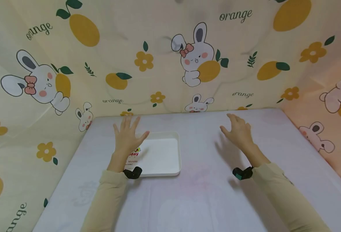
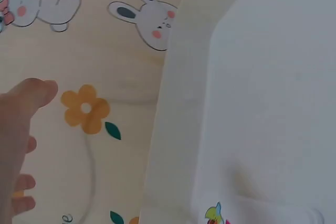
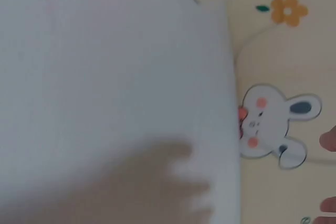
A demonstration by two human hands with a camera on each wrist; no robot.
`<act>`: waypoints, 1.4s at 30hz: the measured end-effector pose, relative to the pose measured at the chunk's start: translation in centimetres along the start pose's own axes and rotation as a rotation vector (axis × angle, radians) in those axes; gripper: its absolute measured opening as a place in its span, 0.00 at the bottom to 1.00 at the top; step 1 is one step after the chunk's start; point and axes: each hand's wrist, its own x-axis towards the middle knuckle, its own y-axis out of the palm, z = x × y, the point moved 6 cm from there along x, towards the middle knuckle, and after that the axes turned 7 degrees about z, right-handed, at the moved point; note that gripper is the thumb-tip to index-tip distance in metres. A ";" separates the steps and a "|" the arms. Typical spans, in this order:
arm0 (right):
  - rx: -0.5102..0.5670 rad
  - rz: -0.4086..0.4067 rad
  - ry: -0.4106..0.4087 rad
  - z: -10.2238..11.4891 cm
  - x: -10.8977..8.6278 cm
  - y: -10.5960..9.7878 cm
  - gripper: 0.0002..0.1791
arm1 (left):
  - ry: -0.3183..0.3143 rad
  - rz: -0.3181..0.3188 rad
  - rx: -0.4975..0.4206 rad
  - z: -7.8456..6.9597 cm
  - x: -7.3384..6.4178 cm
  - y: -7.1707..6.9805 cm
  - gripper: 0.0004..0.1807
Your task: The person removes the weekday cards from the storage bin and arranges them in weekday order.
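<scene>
A shallow white tray [image 1: 161, 158] with red lettering and a small colourful picture at its left lies on the table. My left hand [image 1: 127, 137] hovers over the tray's left side with fingers spread, holding nothing, and hides part of that side. In the left wrist view the thumb and fingertips [image 2: 37, 93] of this hand show at the left edge, beside the tray [image 2: 262, 103]. To the right of the tray, my right hand [image 1: 239, 131] is raised above the table, fingers apart and nothing in it. Only its fingertips [image 3: 329, 140] enter the right wrist view.
The white table [image 1: 199, 199] meets a cream cloth backdrop [image 1: 164, 83] printed with rabbits, oranges and flowers at the back and both sides. Each wrist wears a black strap-on device, such as the right wrist's camera [image 1: 242, 173]. The right hand casts a shadow on the table.
</scene>
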 end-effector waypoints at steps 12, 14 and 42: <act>0.199 0.061 -0.066 3.8 -1.5 0.1 0.24 | 0.131 -0.066 -0.384 3.5 -3.6 -0.9 0.29; 0.235 0.078 -0.080 4.4 -1.9 0.4 0.23 | 0.112 -0.036 -0.458 4.5 -4.1 -0.4 0.27; 0.524 0.223 -0.117 12.2 -4.0 6.9 0.17 | -0.138 0.337 -0.840 13.5 -7.2 5.0 0.28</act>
